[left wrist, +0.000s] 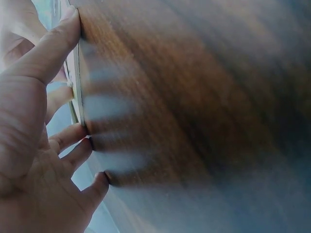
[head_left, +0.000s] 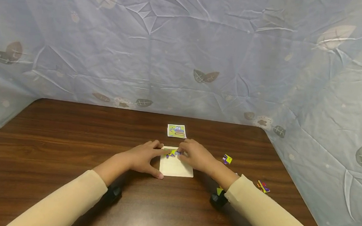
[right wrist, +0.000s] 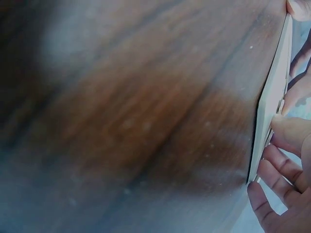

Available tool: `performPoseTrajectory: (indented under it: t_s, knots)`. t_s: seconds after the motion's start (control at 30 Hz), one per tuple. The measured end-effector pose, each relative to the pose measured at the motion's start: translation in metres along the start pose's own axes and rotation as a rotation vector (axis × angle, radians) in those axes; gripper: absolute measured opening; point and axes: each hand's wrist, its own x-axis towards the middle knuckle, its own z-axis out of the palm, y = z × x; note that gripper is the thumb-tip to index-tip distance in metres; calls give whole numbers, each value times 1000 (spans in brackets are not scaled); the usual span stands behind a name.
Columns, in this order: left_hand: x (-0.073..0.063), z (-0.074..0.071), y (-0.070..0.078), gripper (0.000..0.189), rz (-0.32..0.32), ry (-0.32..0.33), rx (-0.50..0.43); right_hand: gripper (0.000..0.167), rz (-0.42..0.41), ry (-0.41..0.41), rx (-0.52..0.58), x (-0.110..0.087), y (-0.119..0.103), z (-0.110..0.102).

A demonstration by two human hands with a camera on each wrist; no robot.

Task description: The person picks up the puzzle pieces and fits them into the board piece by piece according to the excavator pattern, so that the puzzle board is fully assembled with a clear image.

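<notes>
A pale, square puzzle board (head_left: 176,168) lies flat on the table, with yellow and purple puzzle pieces (head_left: 172,153) along its far part. My left hand (head_left: 144,158) spreads over the board's left side, thumb at the near left corner and index finger reaching onto the pieces. In the left wrist view the fingers of this left hand (left wrist: 53,126) are extended along the board's edge. From the right, my right hand (head_left: 198,157) pinches a small puzzle piece (head_left: 178,153) against the board. The right wrist view shows its thumb (right wrist: 289,131) low at the board's surface; the fingers partly hide the piece.
Beyond the board lies a card (head_left: 177,131) picturing a purple excavator on yellow-green. Loose puzzle pieces lie to the right: a yellow and purple one (head_left: 227,159), striped ones (head_left: 263,186), and another (head_left: 219,190) partly behind the right wrist. Grey-blue cloth (head_left: 178,56) hangs around the brown table (head_left: 72,133).
</notes>
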Motion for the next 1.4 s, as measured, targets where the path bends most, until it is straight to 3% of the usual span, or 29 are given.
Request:
performPoseTrajectory:
  t_s: [0.3, 0.63, 0.93, 1.2, 1.4]
  knots:
    - [1, -2, 1, 93, -3, -9, 26, 13, -15, -11, 34, -1, 1, -3]
    - [0, -3, 2, 93, -21, -22, 35, 11, -1, 4, -27, 1, -3, -1]
    - [2, -5, 8, 92, -51, -43, 131, 11, -12, 10, -44, -1, -1, -1]
    - [1, -3, 6, 105, -46, -9, 55, 14, -12, 26, -20, -2, 0, 0]
    - [2, -1, 4, 109, -55, 7, 50, 11, -3, 37, -25, -2, -1, 2]
